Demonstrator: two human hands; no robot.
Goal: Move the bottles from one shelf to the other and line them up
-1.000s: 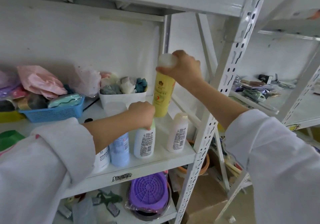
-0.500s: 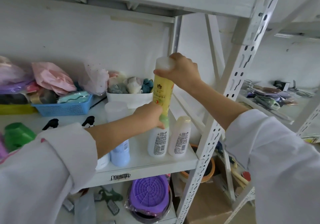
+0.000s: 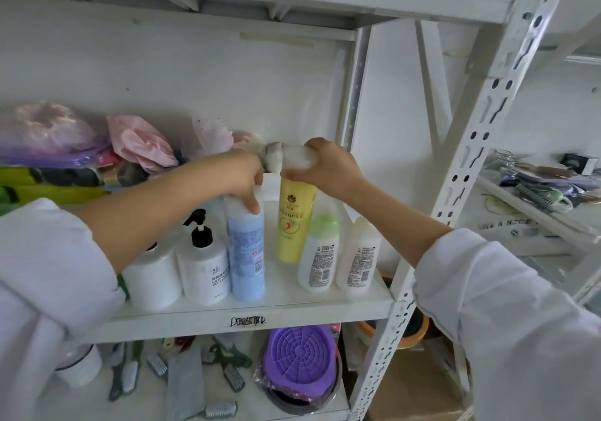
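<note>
Yellow bottle (image 3: 294, 225) upright, cap under right hand (image 3: 327, 168).

left hand (image 3: 239, 177) now atop blue bottle (image 3: 246, 251)

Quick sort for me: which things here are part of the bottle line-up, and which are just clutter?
In the job:
yellow bottle, gripped at the cap by the right hand
blue bottle, under the left hand
green-capped bottle
cream bottle
pump bottle

Lying about:
pink bags
purple basin
brushes on the lower shelf
</note>
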